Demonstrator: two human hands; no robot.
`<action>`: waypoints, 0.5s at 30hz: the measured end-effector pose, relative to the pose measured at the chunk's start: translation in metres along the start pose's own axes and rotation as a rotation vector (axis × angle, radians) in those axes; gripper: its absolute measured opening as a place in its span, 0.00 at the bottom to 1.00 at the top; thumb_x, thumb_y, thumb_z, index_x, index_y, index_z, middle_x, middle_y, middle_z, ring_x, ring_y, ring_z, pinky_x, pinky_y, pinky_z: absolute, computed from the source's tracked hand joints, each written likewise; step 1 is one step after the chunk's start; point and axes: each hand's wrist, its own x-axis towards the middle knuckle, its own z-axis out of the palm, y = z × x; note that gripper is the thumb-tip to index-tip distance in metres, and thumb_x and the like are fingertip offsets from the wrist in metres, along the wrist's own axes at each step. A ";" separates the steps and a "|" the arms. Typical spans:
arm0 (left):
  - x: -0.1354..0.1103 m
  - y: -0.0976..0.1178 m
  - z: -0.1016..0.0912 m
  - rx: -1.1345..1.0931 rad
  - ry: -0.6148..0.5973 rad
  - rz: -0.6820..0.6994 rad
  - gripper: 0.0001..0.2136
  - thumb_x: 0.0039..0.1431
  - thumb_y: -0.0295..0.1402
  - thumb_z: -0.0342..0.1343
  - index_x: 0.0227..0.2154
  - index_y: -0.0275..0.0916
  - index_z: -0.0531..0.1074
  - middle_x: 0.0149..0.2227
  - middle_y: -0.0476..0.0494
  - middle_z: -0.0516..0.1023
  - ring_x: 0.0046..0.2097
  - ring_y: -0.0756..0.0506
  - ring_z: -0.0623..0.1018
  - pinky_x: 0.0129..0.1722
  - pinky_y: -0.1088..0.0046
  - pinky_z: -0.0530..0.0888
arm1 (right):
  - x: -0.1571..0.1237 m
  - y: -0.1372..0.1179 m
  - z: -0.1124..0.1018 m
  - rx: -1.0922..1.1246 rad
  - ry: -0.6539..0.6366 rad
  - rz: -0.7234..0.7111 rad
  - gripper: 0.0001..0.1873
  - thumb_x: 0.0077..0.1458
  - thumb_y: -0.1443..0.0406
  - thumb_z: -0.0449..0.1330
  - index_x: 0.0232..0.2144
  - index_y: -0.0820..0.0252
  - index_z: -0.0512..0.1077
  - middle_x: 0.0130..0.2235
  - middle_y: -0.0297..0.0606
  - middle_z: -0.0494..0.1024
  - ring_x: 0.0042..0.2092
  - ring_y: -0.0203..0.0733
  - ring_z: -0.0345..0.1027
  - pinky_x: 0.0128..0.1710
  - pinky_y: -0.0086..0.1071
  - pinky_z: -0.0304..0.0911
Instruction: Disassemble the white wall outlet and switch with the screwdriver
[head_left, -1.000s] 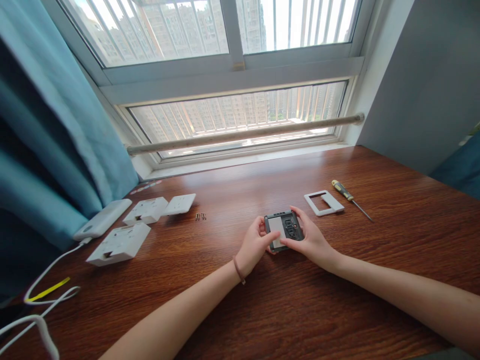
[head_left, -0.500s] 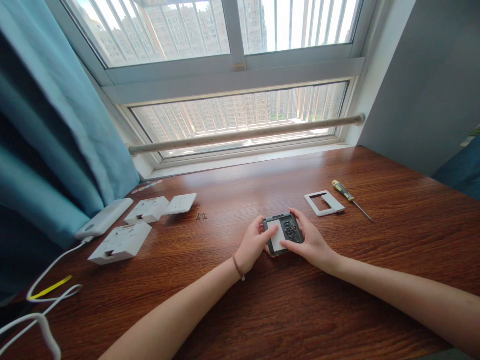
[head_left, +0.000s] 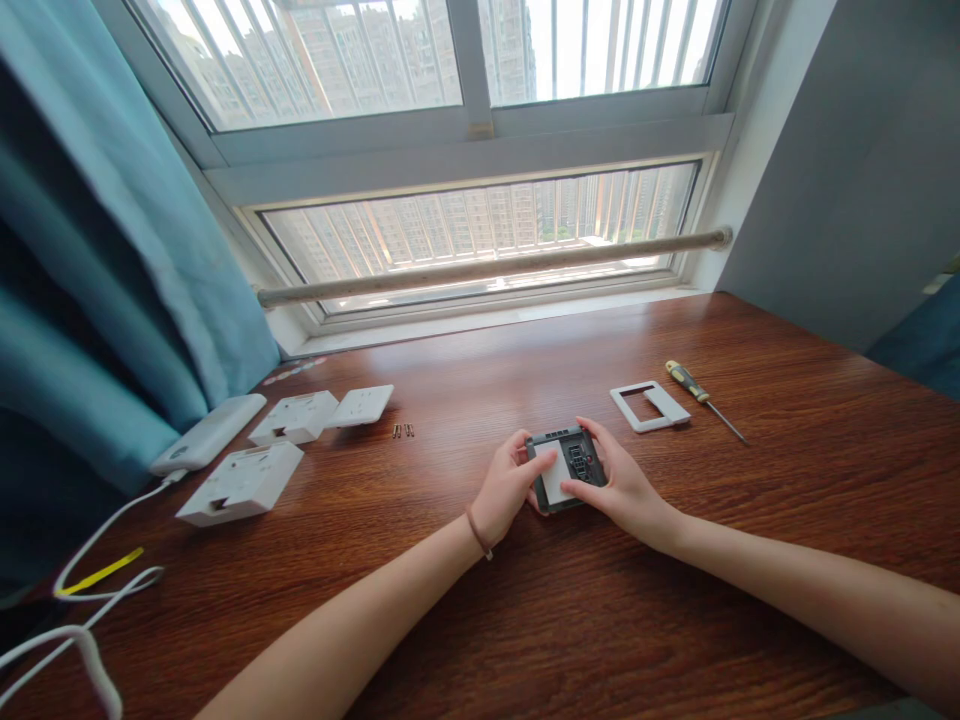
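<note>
Both of my hands hold a grey wall-switch module (head_left: 568, 464) on the wooden table (head_left: 525, 620), near its middle. One white rocker key sits on the module's left half; the right half shows the dark inner mechanism. My left hand (head_left: 506, 490) grips the left edge, thumb pressed on the white key. My right hand (head_left: 619, 480) wraps the right edge, with its thumb on the module's lower part.
A white frame plate (head_left: 649, 406) and a yellow-handled screwdriver (head_left: 701, 397) lie to the right. On the left are white switch boxes (head_left: 241, 483) (head_left: 294, 418), a white faceplate (head_left: 362, 405), two small screws (head_left: 403, 431), a white power bank (head_left: 208, 433) with cables, and a blue curtain (head_left: 97, 300).
The module has been tilted slightly and drawn a little nearer between my hands; my left thumb now presses on the white key. Everything else on the table stays put.
</note>
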 end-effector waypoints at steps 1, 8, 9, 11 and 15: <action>0.000 0.000 0.000 0.006 0.001 0.001 0.17 0.47 0.44 0.58 0.32 0.37 0.61 0.27 0.50 0.71 0.19 0.53 0.70 0.11 0.81 0.67 | 0.000 -0.001 0.000 -0.007 0.000 -0.002 0.40 0.44 0.62 0.63 0.57 0.58 0.50 0.54 0.46 0.63 0.56 0.48 0.58 0.57 0.43 0.53; 0.002 -0.001 -0.001 0.023 -0.011 -0.001 0.19 0.46 0.45 0.58 0.32 0.37 0.61 0.28 0.49 0.71 0.20 0.53 0.71 0.12 0.81 0.68 | 0.000 -0.015 -0.004 -0.114 0.015 -0.049 0.38 0.44 0.64 0.62 0.55 0.58 0.51 0.51 0.45 0.64 0.53 0.48 0.61 0.54 0.43 0.56; 0.002 -0.001 -0.001 0.019 -0.011 0.003 0.19 0.46 0.46 0.58 0.32 0.37 0.62 0.28 0.49 0.71 0.21 0.53 0.72 0.13 0.81 0.69 | 0.000 -0.016 -0.004 -0.122 0.014 -0.052 0.37 0.44 0.63 0.62 0.55 0.58 0.51 0.51 0.45 0.64 0.52 0.48 0.61 0.54 0.43 0.56; 0.002 -0.001 -0.001 0.014 -0.007 0.011 0.19 0.45 0.46 0.58 0.33 0.37 0.62 0.30 0.48 0.71 0.23 0.52 0.72 0.14 0.80 0.70 | 0.000 -0.017 -0.005 -0.131 0.009 -0.047 0.38 0.44 0.63 0.62 0.55 0.58 0.51 0.51 0.45 0.64 0.53 0.48 0.60 0.54 0.43 0.56; 0.002 0.000 -0.002 0.006 -0.020 0.003 0.19 0.46 0.45 0.58 0.33 0.37 0.62 0.30 0.48 0.71 0.24 0.52 0.72 0.16 0.79 0.71 | 0.001 -0.017 -0.005 -0.141 0.004 -0.043 0.38 0.44 0.63 0.62 0.56 0.60 0.50 0.51 0.46 0.63 0.52 0.47 0.60 0.53 0.42 0.57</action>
